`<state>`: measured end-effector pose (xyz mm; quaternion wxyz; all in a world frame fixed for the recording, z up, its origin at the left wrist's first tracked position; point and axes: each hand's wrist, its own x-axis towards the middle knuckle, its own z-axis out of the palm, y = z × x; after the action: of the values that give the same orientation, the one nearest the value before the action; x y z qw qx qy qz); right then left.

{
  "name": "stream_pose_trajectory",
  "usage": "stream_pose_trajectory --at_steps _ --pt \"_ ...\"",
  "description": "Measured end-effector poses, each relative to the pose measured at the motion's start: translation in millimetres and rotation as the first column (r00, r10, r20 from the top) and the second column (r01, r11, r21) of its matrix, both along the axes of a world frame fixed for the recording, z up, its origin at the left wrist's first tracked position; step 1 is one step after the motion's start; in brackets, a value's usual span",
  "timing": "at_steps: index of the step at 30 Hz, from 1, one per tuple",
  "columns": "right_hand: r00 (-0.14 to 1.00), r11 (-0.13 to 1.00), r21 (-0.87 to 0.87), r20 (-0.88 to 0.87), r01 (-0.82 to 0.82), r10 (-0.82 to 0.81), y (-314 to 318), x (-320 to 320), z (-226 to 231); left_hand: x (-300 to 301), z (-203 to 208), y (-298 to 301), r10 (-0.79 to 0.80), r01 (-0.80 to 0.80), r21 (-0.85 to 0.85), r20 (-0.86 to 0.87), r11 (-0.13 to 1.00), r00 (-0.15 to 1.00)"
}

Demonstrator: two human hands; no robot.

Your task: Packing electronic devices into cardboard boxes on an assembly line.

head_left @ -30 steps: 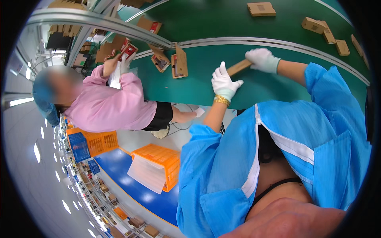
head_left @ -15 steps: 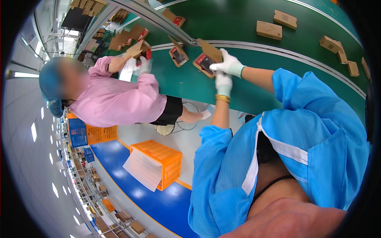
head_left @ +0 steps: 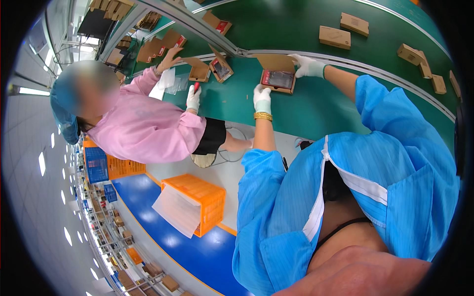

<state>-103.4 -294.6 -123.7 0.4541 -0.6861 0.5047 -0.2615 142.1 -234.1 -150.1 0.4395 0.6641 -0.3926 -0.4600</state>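
On the green table, an open cardboard box is placed just in front of the metal rail, with its lid raised at the far side. Inside, a dark flat item is held beside a red panel at the left.

The near left corner of the box is met by the gloved left hand; its fingers are curled there, but whether the cardboard is actually gripped cannot be told. The right edge of the lid is reached by the gloved right hand — its fingers are extended and parted from the thumb, and nothing is clenched. A gold bracelet is worn on the left wrist.

To the left, two more open boxes are set out, a farther one and a plainer one. Beside them a co-worker in a pink top is seen, by whose gloved hand a small red object is held. Beyond the rail, closed cartons are laid on a green surface.
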Motion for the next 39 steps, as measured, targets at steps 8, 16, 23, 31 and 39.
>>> stream_pose_trajectory --at_steps 8,16,23,31,39 --pt "0.971 0.974 0.061 0.091 0.218 -0.223 24 -7 18 -36 10 31 0.18 -0.172 -0.056 0.234 0.984 0.955" --pt "0.972 0.962 -0.148 0.014 -0.229 0.234 74 -36 85 -47 49 55 -0.144 0.074 -0.133 -0.654 0.988 0.742" --pt "0.98 0.946 -0.313 -0.198 -0.081 0.018 113 -63 54 -73 76 77 -0.228 0.295 -0.029 -0.706 0.955 0.67" --pt "0.953 0.974 -0.187 -0.294 -0.127 0.067 81 -77 69 -89 31 72 0.04 -0.016 0.053 -0.479 0.998 0.877" --pt "0.737 0.956 0.071 -0.621 -0.285 0.266 48 -56 102 -99 38 70 0.084 -0.048 0.101 -0.387 0.994 0.918"
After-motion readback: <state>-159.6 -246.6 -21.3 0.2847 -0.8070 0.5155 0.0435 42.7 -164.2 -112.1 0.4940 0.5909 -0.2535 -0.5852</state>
